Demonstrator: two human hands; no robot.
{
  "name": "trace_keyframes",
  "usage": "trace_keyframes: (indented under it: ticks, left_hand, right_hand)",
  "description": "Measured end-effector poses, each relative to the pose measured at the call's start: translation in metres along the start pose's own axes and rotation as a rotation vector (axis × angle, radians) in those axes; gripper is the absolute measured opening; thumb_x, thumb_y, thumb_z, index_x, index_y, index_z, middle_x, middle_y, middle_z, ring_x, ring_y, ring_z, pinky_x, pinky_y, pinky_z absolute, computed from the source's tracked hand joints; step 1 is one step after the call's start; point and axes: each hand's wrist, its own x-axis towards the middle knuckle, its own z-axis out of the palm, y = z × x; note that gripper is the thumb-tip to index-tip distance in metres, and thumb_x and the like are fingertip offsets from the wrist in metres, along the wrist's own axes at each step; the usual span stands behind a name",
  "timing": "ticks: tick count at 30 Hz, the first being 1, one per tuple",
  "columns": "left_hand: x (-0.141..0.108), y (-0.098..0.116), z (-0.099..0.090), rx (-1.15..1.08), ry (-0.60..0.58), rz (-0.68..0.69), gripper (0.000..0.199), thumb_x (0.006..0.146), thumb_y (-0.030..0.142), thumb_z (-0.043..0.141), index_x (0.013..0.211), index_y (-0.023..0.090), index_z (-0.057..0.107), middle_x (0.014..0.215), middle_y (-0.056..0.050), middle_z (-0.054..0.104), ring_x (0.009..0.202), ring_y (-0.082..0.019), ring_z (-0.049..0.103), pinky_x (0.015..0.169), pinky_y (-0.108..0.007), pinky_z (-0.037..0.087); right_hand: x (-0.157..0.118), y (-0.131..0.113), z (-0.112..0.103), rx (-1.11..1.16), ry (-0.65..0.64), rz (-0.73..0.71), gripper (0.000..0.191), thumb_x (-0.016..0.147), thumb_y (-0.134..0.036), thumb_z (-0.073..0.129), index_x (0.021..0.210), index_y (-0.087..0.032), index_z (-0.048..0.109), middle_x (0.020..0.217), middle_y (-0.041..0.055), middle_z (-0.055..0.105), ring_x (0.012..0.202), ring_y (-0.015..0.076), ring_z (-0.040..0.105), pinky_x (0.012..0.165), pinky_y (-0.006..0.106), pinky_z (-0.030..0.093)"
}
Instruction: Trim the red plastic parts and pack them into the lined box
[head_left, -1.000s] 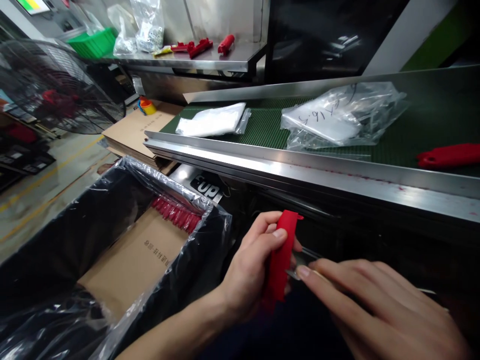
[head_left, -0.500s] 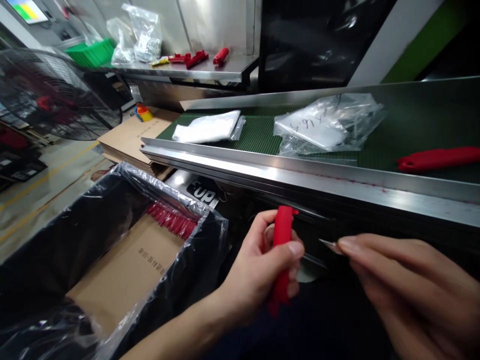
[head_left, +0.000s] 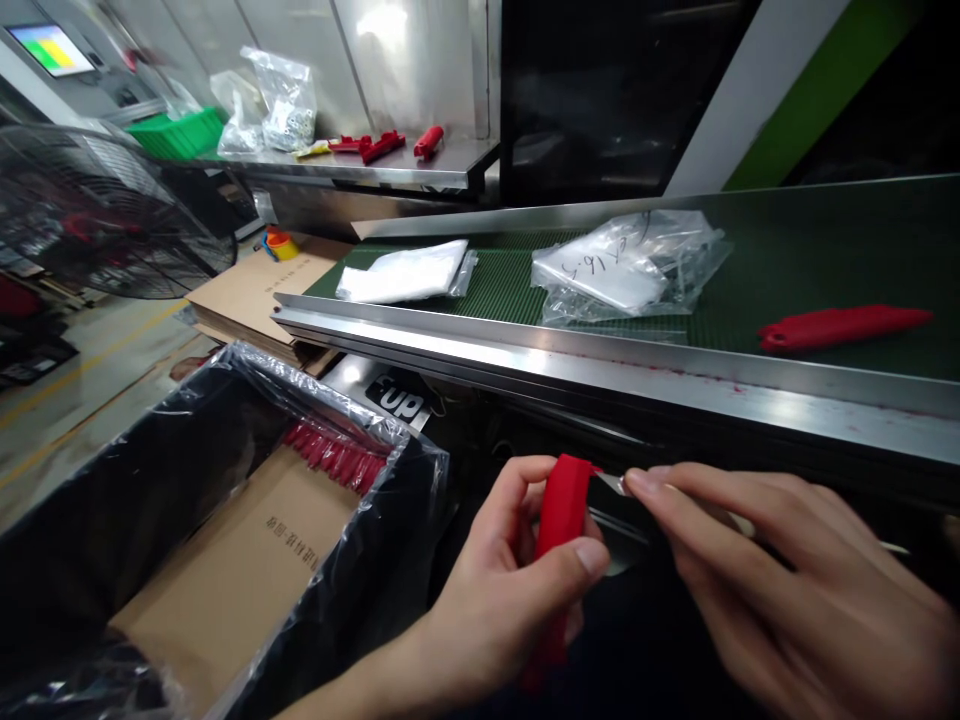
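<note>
My left hand (head_left: 517, 570) is closed round a long red plastic part (head_left: 564, 505), held upright with its top end tilted slightly right. Fingers hide much of the part's middle, and its lower end is dim. In my right hand (head_left: 780, 560) a small knife (head_left: 611, 482) is pinched between thumb and fingers. The blade tip points left and is at the upper right edge of the red part, by a small protruding bit. Most of the knife's handle is hidden by the fingers. Another red plastic part (head_left: 844, 328) lies on the green conveyor belt (head_left: 502, 275) beyond my hands.
A metal rail (head_left: 480, 345) edges the belt, which carries plastic bags (head_left: 630, 265) and a white packet (head_left: 405, 272). At left stands a plastic-lined black bin (head_left: 390, 530) with cardboard (head_left: 240, 570) and several red parts. Behind are a fan (head_left: 112, 210) and a metal shelf (head_left: 450, 178).
My right hand has moved left, bringing the knife tip from apart to the red part's upper edge. The red part sits slightly lower and leans more. The whole view has shifted a little.
</note>
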Motion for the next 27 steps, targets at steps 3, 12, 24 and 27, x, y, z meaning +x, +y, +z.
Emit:
trace_keyframes:
  ticks: [3,12,24,27]
  left_hand:
    - [0.001,-0.001,0.001,0.000,-0.009,0.004,0.037,0.084,0.033,0.070,0.113,0.026,0.048,0.092,0.001,0.054,0.052,-0.002,0.046,0.046,-0.017,0.040]
    - [0.002,-0.002,0.002,-0.130,-0.071,-0.032,0.033,0.083,0.028,0.070,0.109,0.024,0.049,0.089,0.002,0.053,0.050,-0.002,0.047,0.042,-0.013,0.042]
    - [0.001,-0.010,0.001,-0.304,-0.279,-0.033,0.018,0.090,0.030,0.057,0.105,0.022,0.052,0.092,-0.001,0.056,0.046,-0.002,0.051,0.041,-0.013,0.046]
    - [0.001,-0.011,0.003,-0.330,-0.254,-0.007,0.020,0.090,0.029,0.056,0.107,0.022,0.050,0.091,-0.001,0.057,0.046,-0.001,0.050,0.041,-0.013,0.046]
  right_hand:
    - [-0.001,0.000,-0.001,-0.006,-0.010,0.005,0.037,0.096,-0.009,0.047,0.130,-0.019,0.055,0.110,0.0066,0.062,0.093,0.0179,0.056,0.075,0.033,0.040]
    - [-0.006,0.008,0.000,0.036,0.019,0.008,0.042,0.094,-0.007,0.051,0.133,-0.020,0.055,0.111,0.0074,0.063,0.094,0.0197,0.058,0.078,0.036,0.042]
    - [-0.007,-0.010,-0.006,0.266,0.082,0.120,0.046,0.089,0.002,0.051,0.127,-0.021,0.059,0.118,0.0052,0.059,0.105,0.0168,0.058,0.083,0.028,0.050]
    - [-0.007,-0.012,-0.003,0.262,0.089,0.129,0.044,0.089,0.002,0.051,0.126,-0.021,0.060,0.118,0.0060,0.059,0.106,0.0179,0.058,0.084,0.031,0.049]
